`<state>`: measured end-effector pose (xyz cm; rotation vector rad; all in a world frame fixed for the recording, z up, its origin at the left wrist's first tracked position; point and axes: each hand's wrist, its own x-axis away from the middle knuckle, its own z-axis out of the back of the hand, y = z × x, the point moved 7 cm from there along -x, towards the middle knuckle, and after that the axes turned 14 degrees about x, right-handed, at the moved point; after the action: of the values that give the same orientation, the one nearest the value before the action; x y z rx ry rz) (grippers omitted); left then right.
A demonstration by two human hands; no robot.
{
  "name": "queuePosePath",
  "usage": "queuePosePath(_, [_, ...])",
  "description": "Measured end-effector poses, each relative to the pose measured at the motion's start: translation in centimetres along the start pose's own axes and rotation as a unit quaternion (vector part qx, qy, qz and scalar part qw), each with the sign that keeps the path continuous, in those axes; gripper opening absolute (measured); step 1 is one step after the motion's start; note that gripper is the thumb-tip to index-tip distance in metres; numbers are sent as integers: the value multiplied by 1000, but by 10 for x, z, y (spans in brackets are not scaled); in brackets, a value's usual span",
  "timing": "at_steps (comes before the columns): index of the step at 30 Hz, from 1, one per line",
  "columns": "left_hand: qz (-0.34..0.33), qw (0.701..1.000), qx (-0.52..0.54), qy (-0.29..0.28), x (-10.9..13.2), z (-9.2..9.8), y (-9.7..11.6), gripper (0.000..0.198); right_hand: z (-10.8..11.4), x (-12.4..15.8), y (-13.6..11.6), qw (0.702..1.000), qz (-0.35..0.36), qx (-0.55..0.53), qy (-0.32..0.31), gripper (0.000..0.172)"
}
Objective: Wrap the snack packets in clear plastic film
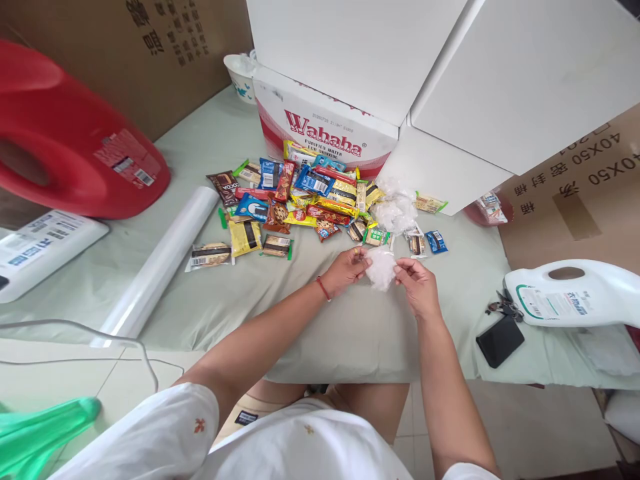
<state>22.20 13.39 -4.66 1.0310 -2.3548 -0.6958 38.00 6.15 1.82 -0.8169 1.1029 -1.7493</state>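
Observation:
Between my two hands is a crumpled clear plastic bag (381,269). My left hand (345,270), with a red string bracelet at the wrist, pinches its left edge. On the other side, the fingers of my right hand (416,283) are closed on its right edge. Just beyond them lies a heap of wrapped snacks (315,190) in blue, red, yellow and brown packets. More crumpled clear plastic (395,212) rests at the heap's right side. A small blue packet (436,242) lies to the right of it.
Behind the heap stands a Wahaha carton (327,130) with white boxes (345,47) above. At left are a roll of clear film (160,260) and a big red jug (75,133). A white detergent bottle (575,293) and a black wallet-like item (500,340) lie at right.

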Motion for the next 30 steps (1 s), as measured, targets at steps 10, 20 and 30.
queuePosePath(10, [17,999,32,-20,2,-3,7,58,14,32,22,991,-74,-95,-64,41])
queuePosePath(20, [39,997,45,-55,5,-5,8,54,53,-44,-16,990,-25,-118,68,46])
queuePosePath(30, [52,997,24,-51,4,-8,6,65,33,-54,-8,989,-35,-100,105,44])
